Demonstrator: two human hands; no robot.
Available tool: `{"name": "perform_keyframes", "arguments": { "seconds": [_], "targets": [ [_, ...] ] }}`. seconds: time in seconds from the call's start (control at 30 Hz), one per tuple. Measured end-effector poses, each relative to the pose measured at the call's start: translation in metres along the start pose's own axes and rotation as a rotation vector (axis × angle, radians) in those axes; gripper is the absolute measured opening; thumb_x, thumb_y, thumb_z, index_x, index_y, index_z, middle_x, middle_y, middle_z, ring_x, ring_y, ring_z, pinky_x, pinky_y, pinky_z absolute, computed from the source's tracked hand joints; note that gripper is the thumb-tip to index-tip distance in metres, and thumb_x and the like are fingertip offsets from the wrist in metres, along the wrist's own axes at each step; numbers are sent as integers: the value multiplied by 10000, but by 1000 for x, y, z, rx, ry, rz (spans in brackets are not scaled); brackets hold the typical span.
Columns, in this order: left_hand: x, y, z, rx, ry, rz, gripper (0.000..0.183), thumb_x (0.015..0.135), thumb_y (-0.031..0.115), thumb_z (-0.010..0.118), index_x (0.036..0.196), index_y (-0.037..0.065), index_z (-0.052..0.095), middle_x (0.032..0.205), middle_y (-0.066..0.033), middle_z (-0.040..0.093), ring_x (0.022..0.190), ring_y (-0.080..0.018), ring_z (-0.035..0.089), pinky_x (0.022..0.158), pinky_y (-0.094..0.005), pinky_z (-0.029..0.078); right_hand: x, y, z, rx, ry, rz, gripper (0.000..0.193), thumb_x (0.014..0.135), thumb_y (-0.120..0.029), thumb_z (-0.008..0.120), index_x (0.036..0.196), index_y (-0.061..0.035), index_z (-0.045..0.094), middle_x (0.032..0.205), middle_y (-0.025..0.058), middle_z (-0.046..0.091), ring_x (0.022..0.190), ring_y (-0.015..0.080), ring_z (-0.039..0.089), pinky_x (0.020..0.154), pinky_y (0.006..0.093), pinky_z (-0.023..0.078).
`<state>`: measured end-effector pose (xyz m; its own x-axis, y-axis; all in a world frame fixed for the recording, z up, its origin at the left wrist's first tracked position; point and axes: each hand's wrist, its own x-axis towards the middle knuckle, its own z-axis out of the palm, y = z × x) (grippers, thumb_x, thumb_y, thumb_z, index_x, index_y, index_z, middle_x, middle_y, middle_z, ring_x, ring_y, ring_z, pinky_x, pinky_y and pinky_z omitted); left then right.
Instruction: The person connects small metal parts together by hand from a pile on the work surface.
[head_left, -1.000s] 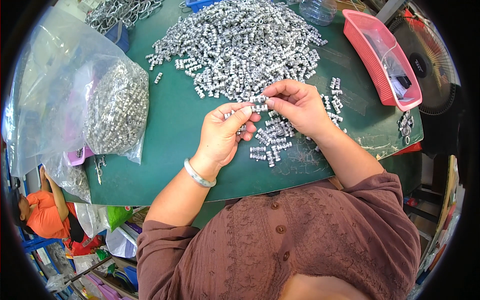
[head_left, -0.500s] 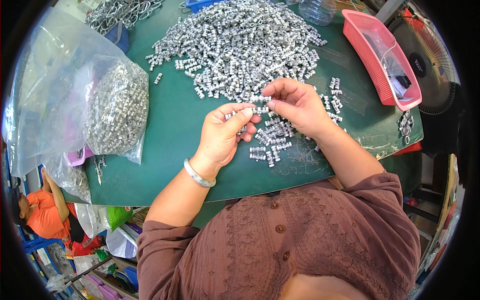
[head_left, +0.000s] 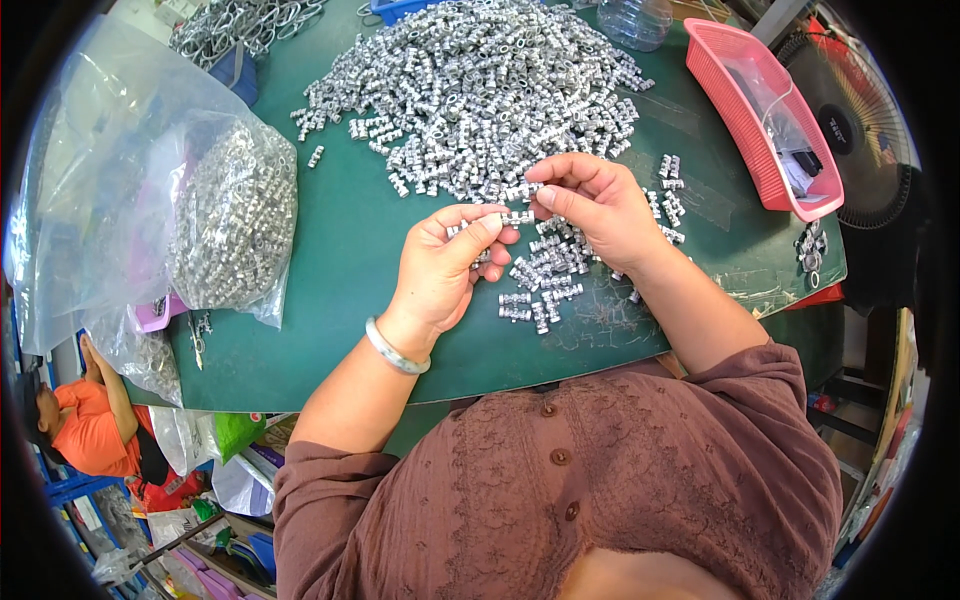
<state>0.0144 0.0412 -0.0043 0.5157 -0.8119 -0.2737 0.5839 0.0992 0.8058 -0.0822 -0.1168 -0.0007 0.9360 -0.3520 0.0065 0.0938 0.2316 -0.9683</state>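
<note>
A small ribbed silver metal piece (head_left: 519,217) sticks out from between the thumb and forefinger of my left hand (head_left: 440,262), which wears a pale bangle. More such pieces show inside its curled fingers. Just to the right, my right hand (head_left: 598,208) pinches another metal piece (head_left: 531,188) at the near edge of a big heap (head_left: 480,100) of them; its fingertips hide part of it. The two held pieces are close together; whether they touch, I cannot tell. Below my hands lies a loose cluster of the same pieces (head_left: 550,262) on the green table (head_left: 350,330).
A clear plastic bag (head_left: 235,215) full of metal pieces stands on the left. Metal rings (head_left: 245,25) lie at the far left. A pink basket (head_left: 765,120) and a fan (head_left: 845,130) are on the right. Another person in orange (head_left: 97,428) sits beyond the table's left side.
My right hand has shifted slightly, and the piece in its fingertips is tilted differently. My left hand has barely moved and keeps its hold.
</note>
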Motion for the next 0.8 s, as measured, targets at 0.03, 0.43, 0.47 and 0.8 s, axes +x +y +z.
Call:
{"name": "perform_keyframes", "arguments": {
  "seconds": [0.03, 0.43, 0.47, 0.8],
  "targets": [
    [0, 0, 1, 0, 0, 0, 153, 808, 90, 576, 933, 3, 584, 779, -96, 613, 601, -101, 553, 508, -200, 434, 0, 0, 0, 6, -3, -4, 188, 801, -29, 549, 981, 29, 555, 864, 42, 589, 766, 102, 568, 713, 236, 471],
    [1, 0, 0, -13, 29, -22, 161, 813, 95, 563, 936, -8, 571, 771, -93, 607, 594, -99, 541, 501, -202, 427, 0, 1, 1, 5, -12, -16, 188, 790, -12, 547, 975, 23, 553, 869, 45, 587, 781, 106, 568, 725, 243, 470],
    [1, 0, 0, -15, 31, -25, 161, 813, 94, 562, 936, -10, 569, 771, -93, 606, 594, -100, 541, 500, -202, 427, 0, 1, 1, 5, -12, -16, 188, 790, -12, 547, 975, 23, 553, 869, 45, 587, 781, 106, 568, 725, 243, 470],
    [2, 0, 0, -11, 42, -31, 140, 824, 98, 540, 917, -4, 563, 769, -91, 596, 590, -96, 526, 492, -196, 415, -2, 0, 2, 10, -36, -5, 182, 781, -25, 580, 957, 16, 556, 859, 37, 588, 788, 93, 563, 722, 232, 466]
  ]
}}
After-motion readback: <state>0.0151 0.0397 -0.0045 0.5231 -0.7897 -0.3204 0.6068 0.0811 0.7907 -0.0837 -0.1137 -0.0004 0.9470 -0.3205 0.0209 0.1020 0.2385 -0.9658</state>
